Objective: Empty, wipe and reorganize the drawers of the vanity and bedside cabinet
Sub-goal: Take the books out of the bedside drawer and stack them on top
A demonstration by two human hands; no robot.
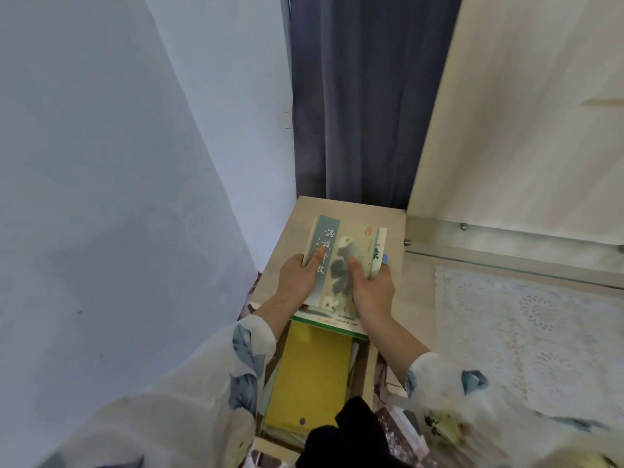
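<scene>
Nearest, at the bottom edge: a black object (cloth? can't tell), flanked by floral sleeves. Just beyond it is the open drawer, with a yellow book lying flat inside. Above the drawer's far end, the left hand and right hand grip a stack of books by its side edges, thumbs pressed on the flower-painted top cover. The stack sits at the front edge of the bedside cabinet top, with bare wood behind it. To the right is a glass-topped surface over a lace cloth. It's a tight corner: the wall is close on the left, a pale wood panel rises on the right, and a dark curtain hangs behind.
</scene>
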